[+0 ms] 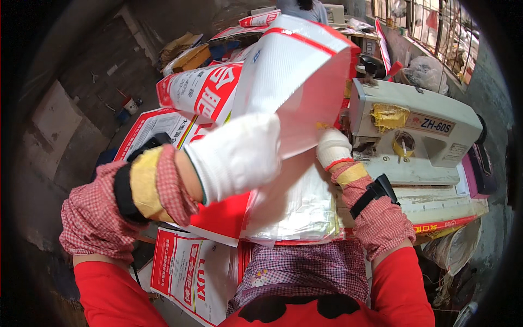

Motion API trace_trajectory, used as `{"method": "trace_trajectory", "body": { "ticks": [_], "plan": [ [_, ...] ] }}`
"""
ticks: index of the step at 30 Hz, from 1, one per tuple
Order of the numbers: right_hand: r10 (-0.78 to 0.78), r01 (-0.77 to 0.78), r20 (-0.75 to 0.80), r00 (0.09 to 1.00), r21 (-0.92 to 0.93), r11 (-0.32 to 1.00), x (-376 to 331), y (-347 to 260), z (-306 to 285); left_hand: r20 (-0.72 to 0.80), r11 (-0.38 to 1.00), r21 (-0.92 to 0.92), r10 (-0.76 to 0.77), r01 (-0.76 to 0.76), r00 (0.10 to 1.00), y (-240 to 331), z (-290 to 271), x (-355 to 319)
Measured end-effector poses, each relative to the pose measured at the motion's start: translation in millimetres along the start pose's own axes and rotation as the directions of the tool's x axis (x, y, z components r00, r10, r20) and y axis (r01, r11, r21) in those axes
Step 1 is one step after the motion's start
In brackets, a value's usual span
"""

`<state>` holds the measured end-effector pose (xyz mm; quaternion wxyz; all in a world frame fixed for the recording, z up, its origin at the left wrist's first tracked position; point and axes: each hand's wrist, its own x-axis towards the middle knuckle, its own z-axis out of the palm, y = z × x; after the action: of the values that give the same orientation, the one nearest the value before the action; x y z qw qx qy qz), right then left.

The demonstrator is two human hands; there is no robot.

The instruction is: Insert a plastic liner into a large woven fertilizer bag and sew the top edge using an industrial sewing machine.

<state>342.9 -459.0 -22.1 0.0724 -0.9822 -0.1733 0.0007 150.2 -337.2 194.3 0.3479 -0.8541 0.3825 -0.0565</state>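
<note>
A white woven plastic sack (pixel 291 65) with red bands rises in front of me, its sheet bent and partly folded over. At its lower left edge is my left hand (pixel 237 155), in a white knit glove, closed on the sack; its fingertips are hidden and slightly blurred. My right hand (pixel 333 147), gloved too, pinches the sack's lower right edge beside the sewing machine. Below both hands a stack of pale translucent liners (pixel 297 210) lies by my checked apron (pixel 305 270).
On the right stands a cream industrial sewing machine (pixel 419 122) on its table (pixel 436 204). Printed red-and-white sacks (pixel 201 92) pile up at the left, and another sack (pixel 193 272) hangs near my lap. Farther back is another person (pixel 305 11), below a barred window (pixel 436 27).
</note>
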Motion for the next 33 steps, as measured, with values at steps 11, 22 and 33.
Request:
{"method": "trace_trajectory", "body": {
  "ticks": [11,22,33],
  "plan": [
    [-0.51,0.476,0.069,0.858,0.27,0.837,-59,-120,-43,-0.569,0.953,0.21,-0.063,0.219,0.82,-53,-40,-78],
    [-0.978,0.51,-0.165,0.127,0.857,-0.078,-292,-153,47,0.437,-0.443,-0.896,-0.891,0.025,-0.126,124,127,-270],
    [-0.528,-0.476,0.179,0.83,0.719,-0.506,-211,24,14,0.854,-0.843,-0.476,-0.511,-0.249,0.098,319,93,-240]
  ]
}}
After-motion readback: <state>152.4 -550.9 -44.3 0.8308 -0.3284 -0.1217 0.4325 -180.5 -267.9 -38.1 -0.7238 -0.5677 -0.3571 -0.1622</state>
